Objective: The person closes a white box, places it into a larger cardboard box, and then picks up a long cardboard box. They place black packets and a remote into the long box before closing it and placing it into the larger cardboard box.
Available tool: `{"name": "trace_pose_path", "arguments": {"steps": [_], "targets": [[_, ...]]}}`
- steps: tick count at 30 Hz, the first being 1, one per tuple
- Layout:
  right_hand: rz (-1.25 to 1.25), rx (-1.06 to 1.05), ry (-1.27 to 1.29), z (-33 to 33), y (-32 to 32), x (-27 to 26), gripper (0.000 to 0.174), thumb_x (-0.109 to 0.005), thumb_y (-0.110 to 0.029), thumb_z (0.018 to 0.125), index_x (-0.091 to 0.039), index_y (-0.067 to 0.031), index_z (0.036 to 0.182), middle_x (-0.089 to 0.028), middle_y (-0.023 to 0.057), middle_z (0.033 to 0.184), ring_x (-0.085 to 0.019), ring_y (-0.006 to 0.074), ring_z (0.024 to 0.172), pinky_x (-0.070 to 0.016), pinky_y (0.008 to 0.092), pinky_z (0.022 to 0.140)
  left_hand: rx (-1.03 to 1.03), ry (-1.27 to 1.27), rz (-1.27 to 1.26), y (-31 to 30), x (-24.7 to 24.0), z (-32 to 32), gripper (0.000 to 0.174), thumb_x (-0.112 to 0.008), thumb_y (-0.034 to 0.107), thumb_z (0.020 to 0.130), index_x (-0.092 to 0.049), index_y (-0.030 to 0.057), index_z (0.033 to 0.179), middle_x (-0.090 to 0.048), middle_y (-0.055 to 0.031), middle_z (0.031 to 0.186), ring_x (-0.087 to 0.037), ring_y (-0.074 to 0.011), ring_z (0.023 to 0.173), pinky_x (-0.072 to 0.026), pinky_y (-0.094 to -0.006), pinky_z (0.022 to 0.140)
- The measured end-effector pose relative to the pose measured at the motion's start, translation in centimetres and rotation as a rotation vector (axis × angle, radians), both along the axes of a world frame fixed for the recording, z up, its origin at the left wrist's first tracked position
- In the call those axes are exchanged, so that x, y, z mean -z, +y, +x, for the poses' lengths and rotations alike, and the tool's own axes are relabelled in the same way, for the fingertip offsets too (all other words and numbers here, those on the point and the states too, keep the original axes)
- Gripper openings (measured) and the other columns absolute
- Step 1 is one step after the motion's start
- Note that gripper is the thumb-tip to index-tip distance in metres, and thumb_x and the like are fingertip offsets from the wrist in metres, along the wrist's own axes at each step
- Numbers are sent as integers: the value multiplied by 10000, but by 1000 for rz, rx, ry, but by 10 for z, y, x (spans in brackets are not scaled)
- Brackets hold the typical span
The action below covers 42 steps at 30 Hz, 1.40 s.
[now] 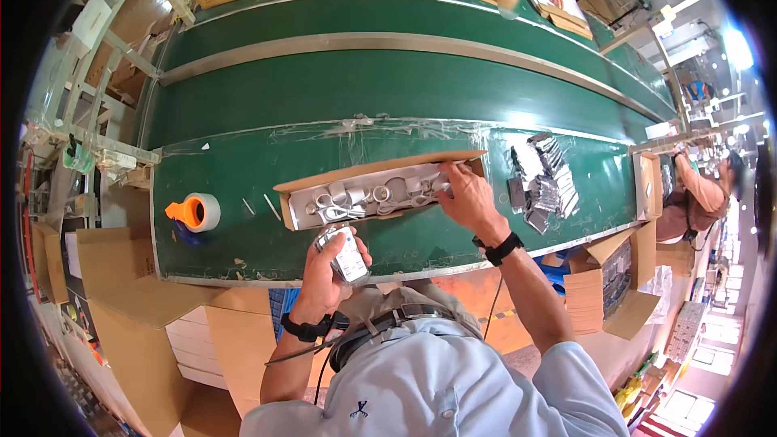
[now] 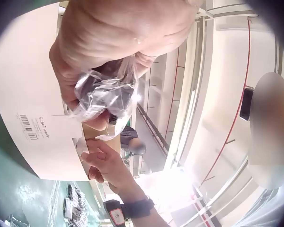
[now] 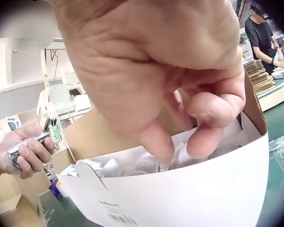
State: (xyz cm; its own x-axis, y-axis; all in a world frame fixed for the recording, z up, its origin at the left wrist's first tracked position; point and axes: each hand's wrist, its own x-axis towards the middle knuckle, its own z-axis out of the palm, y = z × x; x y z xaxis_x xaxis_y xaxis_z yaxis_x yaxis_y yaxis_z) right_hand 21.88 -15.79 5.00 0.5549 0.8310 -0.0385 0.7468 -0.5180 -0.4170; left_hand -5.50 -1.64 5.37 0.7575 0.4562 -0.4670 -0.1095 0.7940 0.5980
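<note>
A long open carton [image 1: 303,217], white with a printed label in the wrist views, lies on the green table and holds white coiled cables [image 1: 344,201]. The right hand [image 1: 469,198] reaches into its right end, fingertips down among the white items [image 3: 132,165]; whether they pinch one is hidden. Below the carton's left end, the left hand [image 1: 326,271] grips a clear plastic bag with a dark item and a white label [image 1: 350,257]. In the left wrist view the fingers curl round this crinkled bag [image 2: 106,97].
A tape roll [image 1: 209,212] on an orange dispenser lies at the left. Bagged dark items [image 1: 544,186] are piled right of the carton. Open cardboard boxes [image 1: 146,307] stand below the table's edge on both sides. Other people are at the far right and top right.
</note>
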Motion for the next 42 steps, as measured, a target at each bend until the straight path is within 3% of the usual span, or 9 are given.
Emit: {"name": "trace_pose_path", "arguments": {"steps": [5,7,13,18,21,26,30,31,42], "targets": [[366,267,211,-6,-26,-7,411,-723,-134,849,-619,-76,1242,-647,81,874,-639,157,674,-535,305,614,-12,2,22,4,3,0,328,-599,268,980,-585,-11,1151,-685,-152,876,-697,-277,759,-578,-395,702],[495,481,828,-11,-35,-9,396,-675,-169,927,-599,-52,1297,-662,49,891,-648,131,686,-540,293,586,4,-38,42,6,4,-1,314,-613,252,972,-600,-15,1137,-683,-150,884,-692,-260,778,-576,-401,719],[905,565,1532,-15,-53,-37,259,-613,-176,976,-595,-50,1201,-638,28,795,-614,100,609,-541,267,551,116,50,84,5,20,7,308,-587,271,988,-568,11,1153,-661,-138,865,-666,-268,689,-556,-407,617],[1329,546,1512,43,-139,-16,207,-613,-225,983,-601,-55,1102,-643,62,892,-619,115,681,-499,250,534,318,16,153,10,4,26,311,-623,313,991,-560,47,1139,-659,-117,865,-671,-260,688,-560,-396,605],[1475,1104,1194,90,-224,-7,225,-631,-212,959,-619,-12,1064,-643,126,883,-638,188,686,-522,281,552,412,-15,150,12,3,31,293,-632,315,990,-564,66,1129,-656,-105,863,-669,-251,683,-559,-388,595],[1396,1389,832,127,-348,-37,232,-646,-241,929,-655,-25,1010,-661,85,840,-624,141,625,-545,266,536,569,-49,93,0,4,41,288,-658,309,977,-564,82,1129,-658,-106,869,-673,-255,678,-576,-388,607],[1479,1372,719,138,-404,-59,230,-643,-246,928,-661,-34,1013,-688,84,842,-649,127,618,-567,249,517,957,-55,290,1,-10,53,446,-556,370,1029,-537,57,1345,-642,-165,1175,-631,-281,1044,-529,-401,874],[1474,1362,743,141,-415,-64,227,-649,-245,921,-657,-30,993,-691,79,830,-657,120,601,-573,239,514,780,25,331,-28,-52,60,365,-463,379,1073,-597,50,1161,-635,-44,839,-594,-140,732,-505,-267,677],[1523,1421,720,237,-508,-32,219,-650,-239,919,-672,-26,965,-689,80,798,-647,132,594,-563,263,527,819,30,411,-124,-41,143,399,-518,407,1049,-599,44,1193,-672,-92,947,-643,-179,826,-528,-305,718]]}}
